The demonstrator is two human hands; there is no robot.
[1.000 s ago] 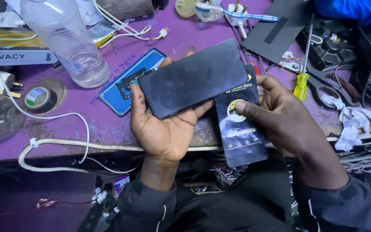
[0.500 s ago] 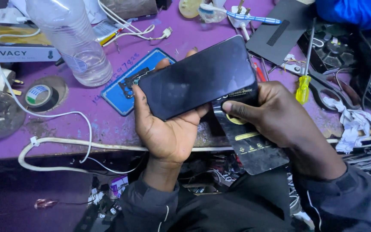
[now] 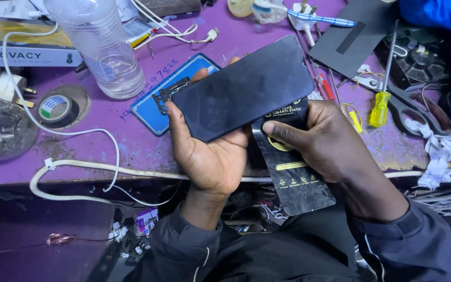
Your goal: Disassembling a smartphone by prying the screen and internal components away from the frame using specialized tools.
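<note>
A long flat box (image 3: pixel 14 49) lies at the far left of the purple worktop (image 3: pixel 131 146), its side a white band with dark lettering under a yellowish top. Beside it stands a clear plastic bottle (image 3: pixel 100 44) with a pale label low on its side. Near the middle lies a blue rectangular tray (image 3: pixel 150 107), tilted, and a roll of tape (image 3: pixel 54 108) with a printed white label rests in a round hollow at left. A white cable (image 3: pixel 79 133) loops along the worktop's front edge.

The left hand (image 3: pixel 210 156) holds a dark phone (image 3: pixel 244 89) — flat, screen up, tilted so that its far end points up and to the right. The phone rests across the palm just above the worktop's front edge, the grip closed on it, with the thumb along the left edge and fingertips showing past the far edge.

The right hand (image 3: pixel 324 141) is clamped on a black packet (image 3: pixel 293 167) with yellow and white printing — a long glossy sleeve whose upper end tucks beneath the phone and whose lower end hangs past the worktop's edge over the lap. The thumb presses on the packet's face just beside the phone's near corner.

To the right lie a yellow-handled screwdriver (image 3: pixel 381 107), scissors (image 3: pixel 408 102), a crumpled white tissue (image 3: pixel 442 151) and a dark flat panel (image 3: pixel 353 39); a blue-and-white toothbrush (image 3: pixel 309 14) sits at the far edge.
</note>
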